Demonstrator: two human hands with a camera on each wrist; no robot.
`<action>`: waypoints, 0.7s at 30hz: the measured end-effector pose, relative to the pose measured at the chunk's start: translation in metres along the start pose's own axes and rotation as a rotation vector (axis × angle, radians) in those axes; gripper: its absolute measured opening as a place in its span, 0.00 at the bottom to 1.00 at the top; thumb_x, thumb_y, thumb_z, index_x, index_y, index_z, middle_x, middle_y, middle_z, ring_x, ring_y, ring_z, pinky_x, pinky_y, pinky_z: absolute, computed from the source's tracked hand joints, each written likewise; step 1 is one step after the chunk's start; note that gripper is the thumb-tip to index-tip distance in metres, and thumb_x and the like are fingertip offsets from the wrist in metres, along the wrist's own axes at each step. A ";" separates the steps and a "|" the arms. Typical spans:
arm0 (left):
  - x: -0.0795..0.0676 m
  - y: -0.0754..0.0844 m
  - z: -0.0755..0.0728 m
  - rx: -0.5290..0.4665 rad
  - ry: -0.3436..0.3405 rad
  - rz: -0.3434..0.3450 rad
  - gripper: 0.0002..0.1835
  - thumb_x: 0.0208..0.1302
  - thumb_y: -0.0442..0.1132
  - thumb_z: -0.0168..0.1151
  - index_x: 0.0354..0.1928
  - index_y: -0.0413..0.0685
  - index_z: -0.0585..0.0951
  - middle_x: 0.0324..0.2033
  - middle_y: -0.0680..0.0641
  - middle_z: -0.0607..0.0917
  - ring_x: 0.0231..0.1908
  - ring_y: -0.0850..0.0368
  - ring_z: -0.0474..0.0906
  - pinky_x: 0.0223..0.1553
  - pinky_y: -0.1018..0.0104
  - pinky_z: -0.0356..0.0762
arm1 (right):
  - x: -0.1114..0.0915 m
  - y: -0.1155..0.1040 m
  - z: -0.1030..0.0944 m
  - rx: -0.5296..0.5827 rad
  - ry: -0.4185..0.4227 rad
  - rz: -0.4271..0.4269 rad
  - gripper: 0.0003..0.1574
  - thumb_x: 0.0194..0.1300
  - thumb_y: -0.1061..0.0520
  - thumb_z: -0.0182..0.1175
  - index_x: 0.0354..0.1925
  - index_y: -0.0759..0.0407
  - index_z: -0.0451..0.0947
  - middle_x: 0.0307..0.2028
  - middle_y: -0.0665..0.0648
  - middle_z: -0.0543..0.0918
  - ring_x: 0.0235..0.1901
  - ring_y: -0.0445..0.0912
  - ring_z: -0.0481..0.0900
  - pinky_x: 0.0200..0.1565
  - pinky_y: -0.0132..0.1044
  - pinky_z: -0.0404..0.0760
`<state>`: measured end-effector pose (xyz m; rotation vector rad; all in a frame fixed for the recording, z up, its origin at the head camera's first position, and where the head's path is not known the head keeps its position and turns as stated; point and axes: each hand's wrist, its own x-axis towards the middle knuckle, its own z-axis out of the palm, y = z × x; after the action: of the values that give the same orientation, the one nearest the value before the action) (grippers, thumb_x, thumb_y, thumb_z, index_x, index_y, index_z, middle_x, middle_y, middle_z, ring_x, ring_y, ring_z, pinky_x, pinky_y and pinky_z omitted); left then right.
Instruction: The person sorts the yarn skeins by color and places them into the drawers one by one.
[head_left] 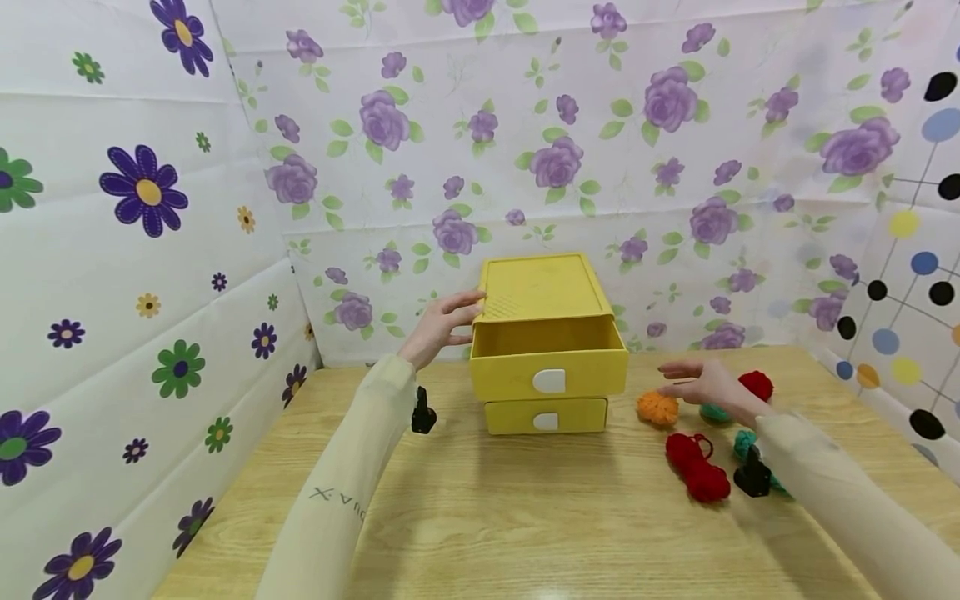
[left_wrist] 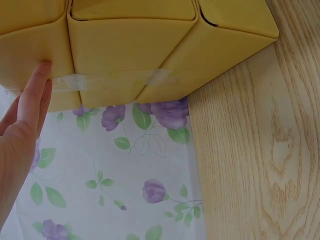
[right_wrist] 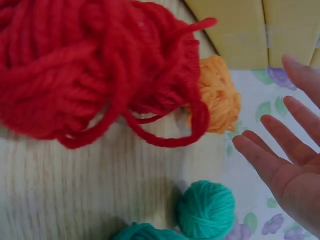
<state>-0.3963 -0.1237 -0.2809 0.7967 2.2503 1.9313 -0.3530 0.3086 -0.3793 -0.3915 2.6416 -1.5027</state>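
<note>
A yellow box of drawers (head_left: 542,287) stands on the table, its upper drawer (head_left: 510,379) pulled out and the lower drawer (head_left: 510,418) pushed in further. My left hand (head_left: 444,327) rests its fingertips on the box's left side; the left wrist view shows extended fingers (left_wrist: 36,92) against the yellow wall. Over the yarn at right, my right hand (head_left: 712,388) hovers with spread fingers and holds nothing. Nearest to it are an orange yarn ball (head_left: 657,408) and a green yarn ball (right_wrist: 206,210). Red yarn (head_left: 697,471) lies closer to the front, a loop sticking out.
Another red yarn ball (head_left: 756,384) lies behind the right hand. More green yarn (head_left: 745,444) is partly hidden by the right wrist's black camera mount (head_left: 753,475). Flowered sheets (head_left: 405,200) stand behind and beside the wooden table (head_left: 525,517).
</note>
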 end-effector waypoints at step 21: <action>0.003 -0.004 0.000 -0.009 0.006 -0.013 0.22 0.67 0.40 0.52 0.62 0.47 0.69 0.59 0.48 0.67 0.53 0.50 0.67 0.45 0.53 0.73 | 0.001 0.017 0.015 -0.196 0.002 -0.056 0.34 0.53 0.57 0.67 0.55 0.72 0.70 0.50 0.73 0.71 0.42 0.56 0.75 0.37 0.42 0.77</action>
<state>-0.4007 -0.1230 -0.2837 0.7737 2.2427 1.9396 -0.3545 0.3036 -0.4013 -0.4823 2.8114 -1.2606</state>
